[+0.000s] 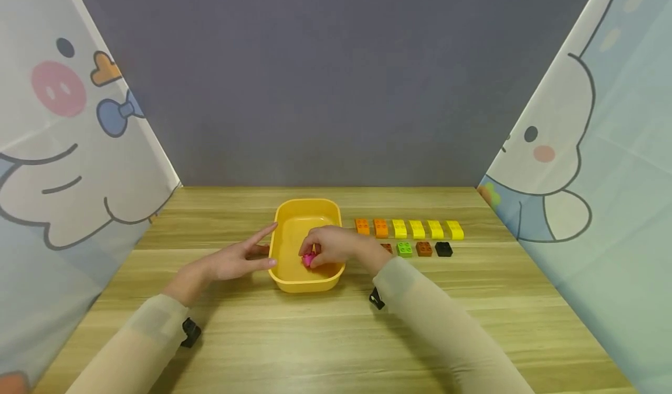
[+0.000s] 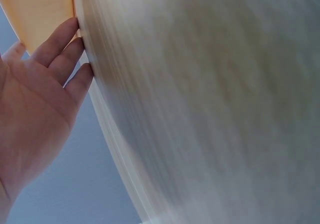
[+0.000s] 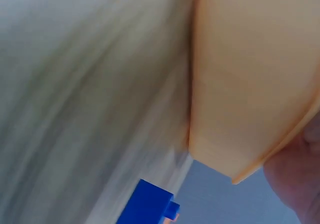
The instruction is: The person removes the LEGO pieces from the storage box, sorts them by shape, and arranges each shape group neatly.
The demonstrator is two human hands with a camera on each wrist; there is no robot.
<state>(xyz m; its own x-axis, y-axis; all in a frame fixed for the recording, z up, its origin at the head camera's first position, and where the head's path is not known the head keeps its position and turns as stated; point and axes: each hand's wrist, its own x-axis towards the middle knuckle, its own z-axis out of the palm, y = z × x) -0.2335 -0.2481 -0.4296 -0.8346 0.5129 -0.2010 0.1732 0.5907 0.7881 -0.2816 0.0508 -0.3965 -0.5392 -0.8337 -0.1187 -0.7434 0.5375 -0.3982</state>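
Note:
A yellow plastic basin (image 1: pixel 304 286) stands on the wooden table. Inside it my right hand (image 1: pixel 331 245) pinches a small pink block (image 1: pixel 308 259) with thumb and fingertips, near the basin floor. The fingers partly cover the block, so its full shape cannot be told. My left hand (image 1: pixel 236 260) is at the basin's left side, fingers extended, with thumb and index finger at the rim. In the left wrist view, the fingertips of this hand (image 2: pixel 40 94) are against the basin wall (image 2: pixel 42 9). The right wrist view shows mostly the basin's outer wall (image 3: pixel 250 74).
Right of the basin, a back row holds orange blocks (image 1: pixel 380 228) and several yellow blocks (image 1: pixel 417 229). The front row has a green block (image 1: pixel 404 249), brown blocks (image 1: pixel 423 248) and a black block (image 1: pixel 443 249). A blue block (image 3: pixel 145 204) appears in the right wrist view.

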